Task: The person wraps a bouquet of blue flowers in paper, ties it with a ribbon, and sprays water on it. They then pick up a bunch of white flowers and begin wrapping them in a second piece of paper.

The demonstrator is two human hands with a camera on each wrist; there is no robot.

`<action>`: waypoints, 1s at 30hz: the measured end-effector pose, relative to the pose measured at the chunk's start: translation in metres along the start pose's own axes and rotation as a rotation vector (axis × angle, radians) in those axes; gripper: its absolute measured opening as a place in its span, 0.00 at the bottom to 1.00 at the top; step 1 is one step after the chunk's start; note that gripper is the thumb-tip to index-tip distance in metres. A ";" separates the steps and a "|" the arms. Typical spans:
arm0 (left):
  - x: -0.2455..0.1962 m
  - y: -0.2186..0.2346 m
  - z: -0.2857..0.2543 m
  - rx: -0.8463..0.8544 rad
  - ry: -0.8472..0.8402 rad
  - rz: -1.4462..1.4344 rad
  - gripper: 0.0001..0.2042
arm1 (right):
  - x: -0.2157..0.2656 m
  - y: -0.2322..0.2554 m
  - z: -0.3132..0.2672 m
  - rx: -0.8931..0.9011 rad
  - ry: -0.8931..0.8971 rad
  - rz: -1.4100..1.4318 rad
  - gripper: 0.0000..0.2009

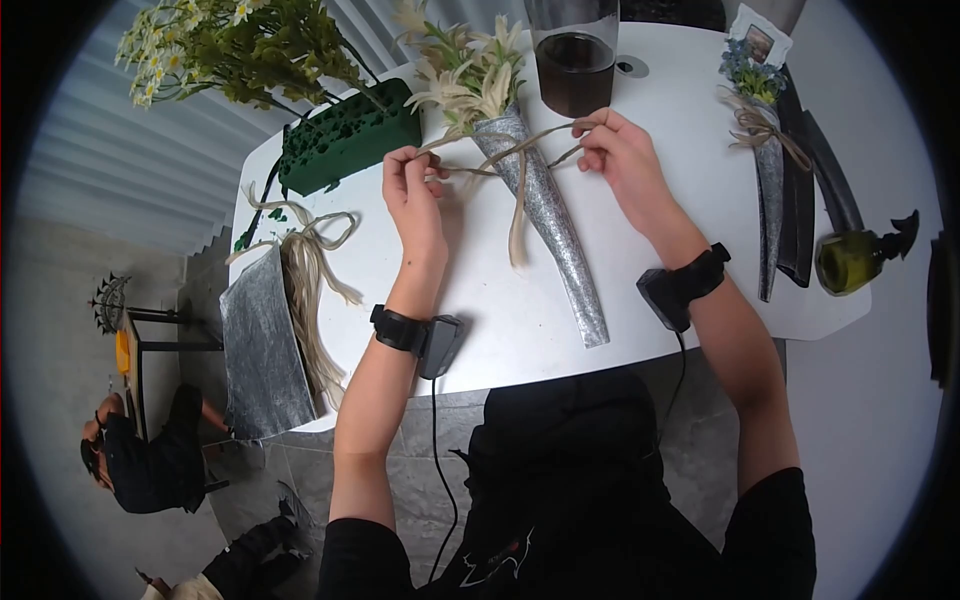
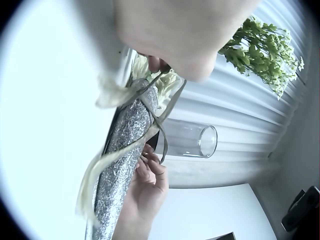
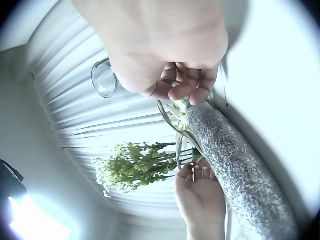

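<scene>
A cone of glittery silver wrap (image 1: 555, 230) lies on the white table, with cream artificial flowers (image 1: 485, 85) spreading from its wide end. Around its upper part a beige ribbon (image 1: 518, 215) crosses over itself, and one loose tail hangs down the cone. My left hand (image 1: 412, 195) pinches the ribbon left of the cone with bent fingers. On the other side my right hand (image 1: 630, 160) pinches a looped length of the same ribbon between thumb and fingers. The left wrist view shows the ribbon crossing on the silver wrap (image 2: 122, 150), with the right hand (image 2: 147, 187) beyond it.
A glass vase of dark liquid (image 1: 575, 70) stands behind the cone. Green floral foam (image 1: 350, 140) holding daisies (image 1: 260, 50) is at the back left. Grey sheets (image 1: 265, 350) and ribbon strands (image 1: 310, 300) lie left. A finished-looking bouquet (image 1: 768, 190) and a spray bottle (image 1: 850, 258) lie right.
</scene>
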State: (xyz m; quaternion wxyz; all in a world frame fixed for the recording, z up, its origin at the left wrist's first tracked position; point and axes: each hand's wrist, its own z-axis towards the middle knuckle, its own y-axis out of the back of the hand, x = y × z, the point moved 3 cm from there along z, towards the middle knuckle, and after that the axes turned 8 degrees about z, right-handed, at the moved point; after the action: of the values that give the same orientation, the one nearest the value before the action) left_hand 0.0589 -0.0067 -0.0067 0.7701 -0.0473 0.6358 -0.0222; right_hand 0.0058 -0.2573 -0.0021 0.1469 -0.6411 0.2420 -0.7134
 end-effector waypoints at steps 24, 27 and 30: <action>0.003 0.033 0.010 -0.428 -0.097 -0.143 0.11 | 0.037 0.047 0.008 -0.598 0.557 -0.131 0.26; 0.013 0.039 0.016 -0.482 -0.234 0.038 0.13 | 0.038 0.052 0.009 -0.556 0.603 -0.191 0.28; 0.004 0.031 0.013 -0.472 -0.407 0.132 0.23 | 0.040 0.043 0.003 -0.513 0.655 -0.261 0.27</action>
State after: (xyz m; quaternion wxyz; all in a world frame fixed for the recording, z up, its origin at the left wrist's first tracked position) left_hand 0.0713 0.0244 -0.0117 0.8490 -0.1870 0.4578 0.1860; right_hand -0.0007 -0.3144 0.0092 -0.1930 -0.4219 0.3624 -0.8084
